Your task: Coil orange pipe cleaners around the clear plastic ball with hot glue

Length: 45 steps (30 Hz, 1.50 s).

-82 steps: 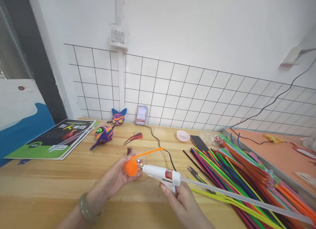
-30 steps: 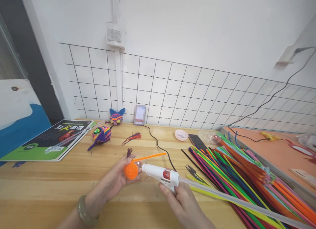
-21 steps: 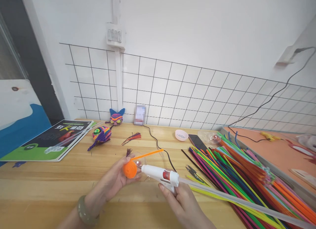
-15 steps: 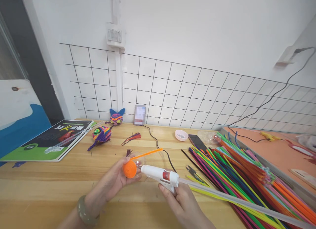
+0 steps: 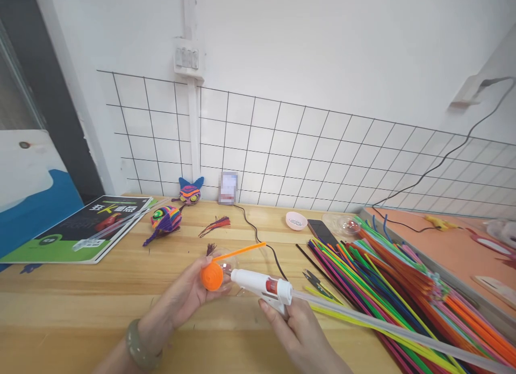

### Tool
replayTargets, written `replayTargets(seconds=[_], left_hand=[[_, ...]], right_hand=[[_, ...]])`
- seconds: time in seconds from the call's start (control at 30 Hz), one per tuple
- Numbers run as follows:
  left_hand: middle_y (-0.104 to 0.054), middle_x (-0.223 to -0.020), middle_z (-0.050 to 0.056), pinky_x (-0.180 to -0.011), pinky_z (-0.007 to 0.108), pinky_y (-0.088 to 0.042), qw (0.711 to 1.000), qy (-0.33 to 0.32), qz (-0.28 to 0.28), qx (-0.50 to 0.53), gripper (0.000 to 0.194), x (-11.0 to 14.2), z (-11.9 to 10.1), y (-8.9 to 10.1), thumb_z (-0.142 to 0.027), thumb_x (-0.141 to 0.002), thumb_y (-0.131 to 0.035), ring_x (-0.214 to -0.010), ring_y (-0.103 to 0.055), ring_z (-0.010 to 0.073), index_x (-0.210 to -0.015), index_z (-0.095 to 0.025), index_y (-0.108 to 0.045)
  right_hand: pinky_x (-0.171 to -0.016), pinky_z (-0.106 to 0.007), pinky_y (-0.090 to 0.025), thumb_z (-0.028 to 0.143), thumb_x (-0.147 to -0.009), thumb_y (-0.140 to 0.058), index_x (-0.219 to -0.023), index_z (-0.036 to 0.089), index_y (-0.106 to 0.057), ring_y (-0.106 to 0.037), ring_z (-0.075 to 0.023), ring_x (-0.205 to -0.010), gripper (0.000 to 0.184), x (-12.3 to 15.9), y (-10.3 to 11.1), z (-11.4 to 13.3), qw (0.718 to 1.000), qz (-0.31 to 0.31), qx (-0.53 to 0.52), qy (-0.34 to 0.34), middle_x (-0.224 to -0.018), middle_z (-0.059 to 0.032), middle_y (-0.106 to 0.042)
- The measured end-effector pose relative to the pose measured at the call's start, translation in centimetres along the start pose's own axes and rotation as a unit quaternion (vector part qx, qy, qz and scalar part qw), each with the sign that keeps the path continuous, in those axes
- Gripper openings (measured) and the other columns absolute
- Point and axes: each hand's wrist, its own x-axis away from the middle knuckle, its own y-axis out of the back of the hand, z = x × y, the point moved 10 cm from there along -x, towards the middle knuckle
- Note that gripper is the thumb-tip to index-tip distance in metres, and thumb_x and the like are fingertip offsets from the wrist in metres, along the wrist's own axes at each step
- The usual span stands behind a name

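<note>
— Two finished toys (image 5: pixel 166 221) lie at the left of the bench (image 5: pixel 100 293), just right of a book (image 5: pixel 80 226); a third one, with blue ears (image 5: pixel 190 192), stands against the wall grid. What is in hand?

— Left hand (image 5: pixel 186 296) is closed around a clear ball with an orange coil (image 5: pixel 212 276) wound on its near face. Only that one patch looks covered; the rest of the ball reads as bare plastic, and the coil's free tail (image 5: pixel 242 250) sticks out up and to the right, unwound.

— And the other hand?

— Right hand (image 5: pixel 292 325) is clamped on the grip of a white glue gun (image 5: pixel 264 286), nozzle just beside the coil, seemingly touching the ball's edge. A long glue stick (image 5: pixel 382 325) trails out of the back.

— So how far along?

— Early, I'd judge: a first disc is laid, most of the winding is left. I can't tell whether glue is coming out.

— Supplies?

— Scissors (image 5: pixel 316 281) lie just right of the gun, then a big heap of coloured stems (image 5: pixel 395 293), with a pink dish (image 5: pixel 296 220) and a phone (image 5: pixel 322 232) behind.
</note>
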Motion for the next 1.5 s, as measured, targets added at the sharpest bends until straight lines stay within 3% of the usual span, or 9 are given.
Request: replayTargets(seconds=[0.17, 0.37, 0.57, 0.77, 0.93, 1.07, 1.23, 1.37, 1.5], left_hand=[[-0.075, -0.099, 0.012, -0.081, 0.047, -0.055, 0.999, 0.010, -0.028, -0.014, 0.046, 0.1, 0.4, 0.4, -0.025, -0.086, -0.057, -0.080, -0.072, 0.0271, -0.130, -0.013, -0.045], [-0.076, -0.099, 0.012, -0.078, 0.044, -0.057, 0.999, 0.013, -0.028, -0.014, 0.058, 0.1, 0.5, 0.3, -0.024, -0.085, -0.058, -0.079, -0.073, 0.0268, -0.138, -0.012, -0.037], [-0.076, -0.093, 0.014, -0.079, 0.045, -0.057, 1.000, 0.005, -0.016, 0.009, 0.046, 0.0, 0.3, 0.3, -0.023, -0.088, -0.053, -0.080, -0.072, 0.0270, -0.130, -0.008, -0.042], [-0.076, -0.094, 0.014, -0.080, 0.045, -0.057, 1.000, 0.000, -0.011, 0.005, 0.033, 0.0, 0.2, 0.1, -0.024, -0.088, -0.053, -0.083, -0.072, 0.0276, -0.117, -0.010, -0.048], [-0.076, -0.091, 0.015, -0.080, 0.044, -0.057, 1.000, -0.002, -0.009, 0.005, 0.030, 0.1, 0.1, 0.0, -0.024, -0.089, -0.052, -0.080, -0.073, 0.0270, -0.115, -0.009, -0.050], [-0.077, -0.089, 0.015, -0.083, 0.046, -0.055, 1.000, -0.005, -0.002, 0.003, 0.038, 0.2, 0.0, -0.1, -0.025, -0.087, -0.055, -0.087, -0.073, 0.0301, -0.122, -0.012, -0.044], [-0.076, -0.096, 0.016, -0.082, 0.045, -0.055, 1.000, -0.016, -0.022, 0.002, 0.039, 0.0, -0.4, 0.5, -0.025, -0.086, -0.055, -0.090, -0.072, 0.0299, -0.122, -0.013, -0.045], [-0.075, -0.102, 0.016, -0.085, 0.044, -0.055, 0.998, -0.055, -0.044, 0.004, 0.035, -0.1, -1.6, 1.0, -0.023, -0.087, -0.054, -0.093, -0.071, 0.0273, -0.120, -0.013, -0.051], [-0.075, -0.100, 0.014, -0.085, 0.042, -0.055, 0.993, -0.083, -0.080, -0.007, 0.032, -0.2, -2.6, 1.9, -0.022, -0.087, -0.052, -0.089, -0.072, 0.0252, -0.118, -0.013, -0.054]], right_hand=[[-0.083, -0.027, -0.050, 0.026, -0.095, -0.045, -0.121, 0.021, -0.058, -0.065, -0.0206, -0.091, 0.029, 0.0, 0.0, -0.1, 1.000, -0.003, -0.006, 0.003, -0.103, -0.0068, -0.067], [-0.084, -0.027, -0.050, 0.026, -0.095, -0.046, -0.120, 0.021, -0.058, -0.065, -0.0211, -0.092, 0.028, -0.1, 0.1, 0.0, 1.000, -0.005, -0.010, 0.008, -0.104, -0.0068, -0.067], [-0.080, -0.030, -0.052, 0.031, -0.096, -0.043, -0.111, 0.019, -0.062, -0.064, -0.0223, -0.080, 0.027, -0.1, 0.1, 0.1, 1.000, 0.000, 0.004, -0.007, -0.080, -0.0056, -0.064], [-0.086, -0.031, -0.048, 0.032, -0.096, -0.043, -0.108, 0.020, -0.061, -0.063, -0.0226, -0.088, 0.025, 0.0, 0.0, -0.1, 1.000, 0.004, -0.014, -0.005, -0.094, -0.0084, -0.066], [-0.068, -0.029, -0.051, 0.042, -0.093, -0.047, -0.095, 0.018, -0.064, -0.060, -0.0198, -0.071, 0.030, 0.1, 0.0, -1.5, 0.995, -0.037, -0.086, -0.040, -0.081, -0.0060, -0.065], [-0.050, -0.023, -0.045, 0.056, -0.086, -0.054, -0.092, 0.015, -0.063, -0.051, -0.0135, -0.054, 0.043, 0.1, 0.4, -3.3, 0.966, -0.085, -0.214, -0.118, -0.066, -0.0011, -0.058], [-0.042, -0.020, -0.035, 0.069, -0.079, -0.052, -0.079, 0.018, -0.052, -0.038, -0.0080, -0.038, 0.051, -0.3, -0.4, -5.8, 0.935, -0.045, -0.281, -0.213, -0.042, 0.0097, -0.040], [-0.033, -0.018, -0.029, 0.074, -0.082, -0.033, -0.069, 0.021, -0.044, -0.038, -0.0078, -0.030, 0.056, 0.2, -1.9, -8.4, 0.931, 0.064, -0.198, -0.301, -0.040, 0.0091, -0.040], [-0.032, -0.018, -0.029, 0.064, -0.080, -0.051, -0.065, 0.022, -0.042, -0.042, -0.0086, -0.029, 0.046, 1.2, -3.0, -10.1, 0.924, 0.141, -0.120, -0.335, -0.041, 0.0103, -0.040]])
